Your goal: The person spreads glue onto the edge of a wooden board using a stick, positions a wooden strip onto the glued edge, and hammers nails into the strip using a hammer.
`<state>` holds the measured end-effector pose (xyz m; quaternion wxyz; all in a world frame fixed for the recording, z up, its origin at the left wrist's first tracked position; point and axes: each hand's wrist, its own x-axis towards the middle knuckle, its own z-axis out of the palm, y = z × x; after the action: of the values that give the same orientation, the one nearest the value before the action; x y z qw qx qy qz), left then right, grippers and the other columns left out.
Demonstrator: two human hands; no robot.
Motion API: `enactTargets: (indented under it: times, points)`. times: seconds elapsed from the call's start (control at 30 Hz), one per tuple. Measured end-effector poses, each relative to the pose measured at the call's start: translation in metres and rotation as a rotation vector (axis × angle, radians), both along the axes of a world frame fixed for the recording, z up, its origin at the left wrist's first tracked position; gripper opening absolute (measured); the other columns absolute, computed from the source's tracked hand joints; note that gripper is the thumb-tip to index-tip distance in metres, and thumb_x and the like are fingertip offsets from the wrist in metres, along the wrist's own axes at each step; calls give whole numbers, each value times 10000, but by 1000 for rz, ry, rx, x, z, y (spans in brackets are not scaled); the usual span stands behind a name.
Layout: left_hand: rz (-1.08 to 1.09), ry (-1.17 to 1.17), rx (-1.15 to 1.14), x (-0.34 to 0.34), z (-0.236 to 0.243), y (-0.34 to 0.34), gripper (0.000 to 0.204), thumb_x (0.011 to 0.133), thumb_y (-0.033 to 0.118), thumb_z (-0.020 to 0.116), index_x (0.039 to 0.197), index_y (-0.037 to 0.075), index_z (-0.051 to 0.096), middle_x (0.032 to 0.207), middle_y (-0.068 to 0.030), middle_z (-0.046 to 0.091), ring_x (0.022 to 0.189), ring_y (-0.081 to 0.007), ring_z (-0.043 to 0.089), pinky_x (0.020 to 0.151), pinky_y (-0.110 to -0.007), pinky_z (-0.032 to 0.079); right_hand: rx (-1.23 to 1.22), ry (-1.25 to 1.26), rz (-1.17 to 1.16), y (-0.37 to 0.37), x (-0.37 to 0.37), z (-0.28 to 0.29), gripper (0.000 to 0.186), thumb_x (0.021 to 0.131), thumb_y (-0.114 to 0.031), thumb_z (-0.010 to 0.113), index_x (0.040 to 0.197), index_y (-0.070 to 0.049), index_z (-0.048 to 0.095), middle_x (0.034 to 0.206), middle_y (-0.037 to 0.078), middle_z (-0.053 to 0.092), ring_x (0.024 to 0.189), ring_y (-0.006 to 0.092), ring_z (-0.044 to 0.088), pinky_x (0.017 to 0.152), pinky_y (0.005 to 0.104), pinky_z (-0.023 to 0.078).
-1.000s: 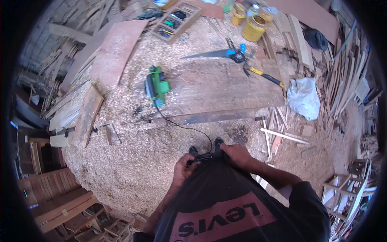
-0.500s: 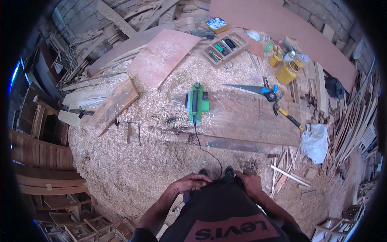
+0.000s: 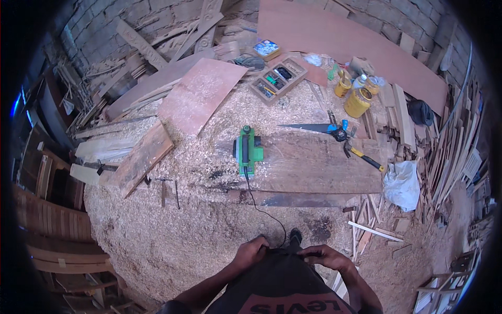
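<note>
Black shirt [image 3: 274, 275], hem pinched in fingers of right hand [image 3: 332, 258]; left hand [image 3: 252, 253] at hem, finger grip impossible to tell; beyond, green electric planer [image 3: 246, 152], wood shavings [image 3: 219, 123].

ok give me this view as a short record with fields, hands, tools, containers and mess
left hand: at the front hem of the dark shirt, fingers partly hidden
right hand: at the same hem, grip unclear
power tool: green planer, its black cable running toward the person
hand tools: handsaw and hammer, right of the planer
containers: compartmented wooden tray; yellow tubs to its right
mess: wood shavings over bench and floor
</note>
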<state>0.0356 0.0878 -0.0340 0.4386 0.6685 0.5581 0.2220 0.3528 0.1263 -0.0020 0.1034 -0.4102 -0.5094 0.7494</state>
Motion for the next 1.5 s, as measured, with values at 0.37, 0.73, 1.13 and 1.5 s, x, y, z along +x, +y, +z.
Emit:
enactTargets:
  times: [0.37,0.73,1.13,1.5]
  points:
    - [-217,237,389,-25,29,8,375,784,48,612,1159,37,619,1095,-144,613,990,-354,635,819,-431,554,929,-600,-19,0,-19,20,87,914,-146,625,937,-72,585,854,182,643,801,417,645,676,486,515]
    - [-92,355,350,-6,20,1,318,785,16,657,1101,47,683,1138,-143,616,998,-346,659,799,-432,562,276,-46,-802,12,-18,-21,195,982,-182,673,903,-48,555,726,41,645,637,98,604,578,273,492]
    - [131,153,254,3,1,8,158,943,50,613,1064,41,714,1046,-169,656,908,-375,679,776,-427,561,20,-219,-48,-42,25,31,135,949,-77,681,1052,-14,740,884,51,698,742,117,655,673,292,533]
    - [196,59,155,7,-31,2,232,904,93,615,1124,76,688,1069,-155,652,909,-374,676,771,-429,547,193,-436,31,-59,16,19,251,840,-124,734,1064,-31,669,927,169,725,832,287,714,756,382,546]
